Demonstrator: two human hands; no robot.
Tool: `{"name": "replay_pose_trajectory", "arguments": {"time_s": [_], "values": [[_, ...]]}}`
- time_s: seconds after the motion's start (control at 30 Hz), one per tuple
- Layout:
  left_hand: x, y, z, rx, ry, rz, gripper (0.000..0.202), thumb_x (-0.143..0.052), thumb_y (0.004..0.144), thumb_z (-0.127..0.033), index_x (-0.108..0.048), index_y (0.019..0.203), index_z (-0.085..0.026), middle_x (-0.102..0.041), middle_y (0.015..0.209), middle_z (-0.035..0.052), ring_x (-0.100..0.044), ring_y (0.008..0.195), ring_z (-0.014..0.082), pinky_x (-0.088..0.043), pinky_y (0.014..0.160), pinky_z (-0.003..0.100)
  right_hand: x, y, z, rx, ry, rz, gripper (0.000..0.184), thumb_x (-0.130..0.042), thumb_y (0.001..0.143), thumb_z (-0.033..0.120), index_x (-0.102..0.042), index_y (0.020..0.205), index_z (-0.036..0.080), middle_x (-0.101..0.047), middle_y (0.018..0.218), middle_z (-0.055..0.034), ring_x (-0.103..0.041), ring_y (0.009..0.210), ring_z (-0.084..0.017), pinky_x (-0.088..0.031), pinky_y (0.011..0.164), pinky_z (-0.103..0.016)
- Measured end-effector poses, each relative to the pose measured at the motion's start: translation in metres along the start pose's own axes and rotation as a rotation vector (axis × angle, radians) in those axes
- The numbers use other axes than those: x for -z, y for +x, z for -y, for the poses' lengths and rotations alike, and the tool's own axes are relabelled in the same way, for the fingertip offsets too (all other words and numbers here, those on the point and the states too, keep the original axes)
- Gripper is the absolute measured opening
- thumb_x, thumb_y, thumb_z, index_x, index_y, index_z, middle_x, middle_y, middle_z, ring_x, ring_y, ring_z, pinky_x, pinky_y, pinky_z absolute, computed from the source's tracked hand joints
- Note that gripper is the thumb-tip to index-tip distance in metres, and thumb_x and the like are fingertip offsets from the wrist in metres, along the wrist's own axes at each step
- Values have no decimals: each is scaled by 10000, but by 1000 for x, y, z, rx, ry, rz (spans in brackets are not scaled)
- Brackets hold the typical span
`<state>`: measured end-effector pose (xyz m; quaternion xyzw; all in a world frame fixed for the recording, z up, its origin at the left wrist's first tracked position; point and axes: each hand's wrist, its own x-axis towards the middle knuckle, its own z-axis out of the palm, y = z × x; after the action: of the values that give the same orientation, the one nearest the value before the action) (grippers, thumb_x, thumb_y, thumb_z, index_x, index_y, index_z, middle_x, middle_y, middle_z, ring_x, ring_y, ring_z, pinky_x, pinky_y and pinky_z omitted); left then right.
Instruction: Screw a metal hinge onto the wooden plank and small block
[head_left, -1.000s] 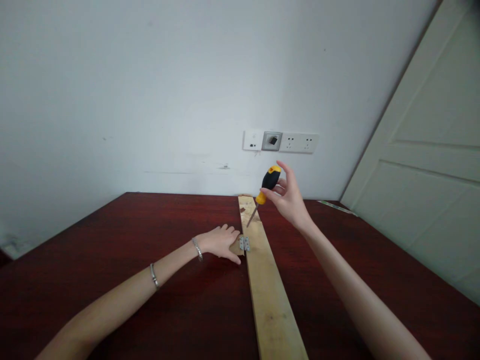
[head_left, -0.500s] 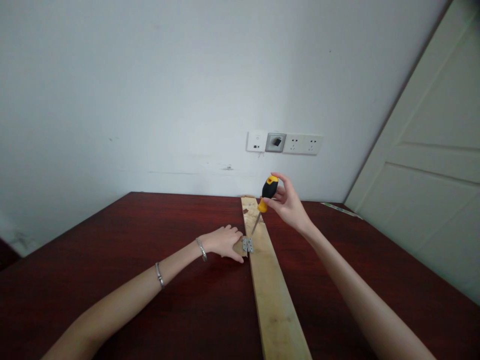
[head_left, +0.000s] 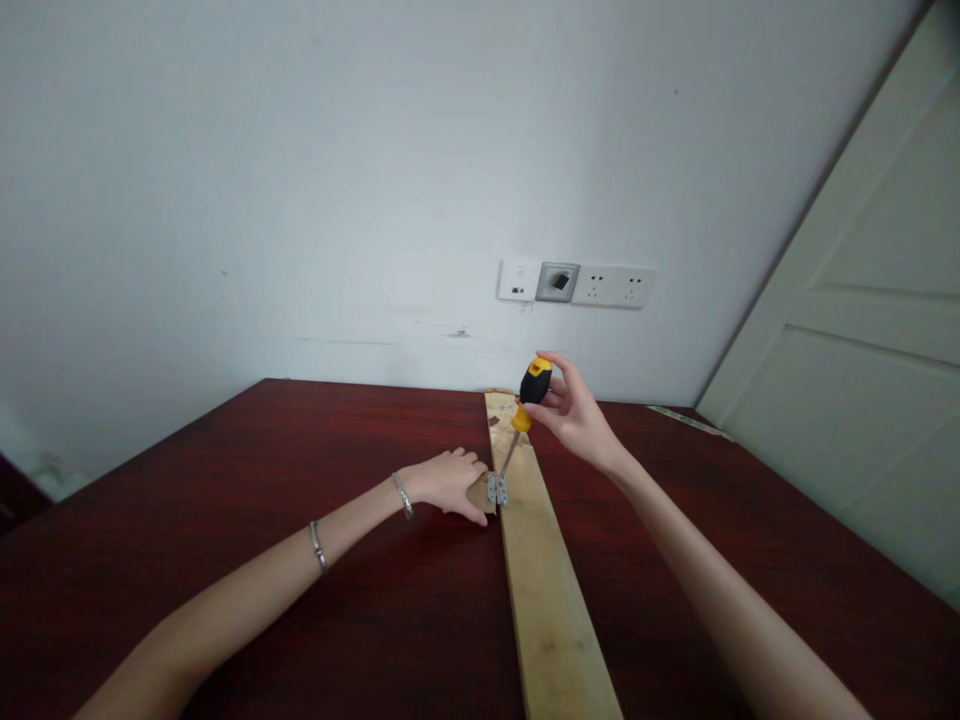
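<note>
A metal hinge [head_left: 497, 489] lies across the seam between a long pale wooden plank [head_left: 546, 575] and a small brown piece of wood or board [head_left: 481, 494]. My left hand [head_left: 450, 483] grips that small piece at the plank's left edge, thumb on the near side and fingers on the far side. Held by its handle in my right hand [head_left: 571, 412] is a yellow and black screwdriver [head_left: 535, 383]. Its shaft slants down to the left, and the tip is at the hinge's upper right part. Whether a screw sits under the tip is too small to tell.
The plank rests on a dark red table [head_left: 360, 430], its far end near the white wall [head_left: 360, 180]. Sockets and switches [head_left: 611, 287] are on the wall. A thin pale strip [head_left: 690, 422] lies at the table's back right, near a white panelled door [head_left: 862, 350].
My right hand has moved slightly down and to the left, bringing the screwdriver's tip down to the hinge. My left hand keeps its hold on the small piece.
</note>
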<state>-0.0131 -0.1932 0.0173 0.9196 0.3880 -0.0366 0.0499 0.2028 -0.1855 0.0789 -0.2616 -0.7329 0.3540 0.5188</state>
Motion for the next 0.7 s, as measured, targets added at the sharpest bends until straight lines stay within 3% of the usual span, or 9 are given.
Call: {"name": "replay_pose_trajectory", "arguments": {"time_s": [0.7], "values": [[1,0,0,0,-6,-2,712,-618,692,-697,-568,1151,-155,-577,1086,123,-539,982,287,-425,826,333,3,1,-7,5,10,12,641,-647,783,246,-319,1330,308,-570,989,-25,-617,864,-169,-524,818,-368]]}}
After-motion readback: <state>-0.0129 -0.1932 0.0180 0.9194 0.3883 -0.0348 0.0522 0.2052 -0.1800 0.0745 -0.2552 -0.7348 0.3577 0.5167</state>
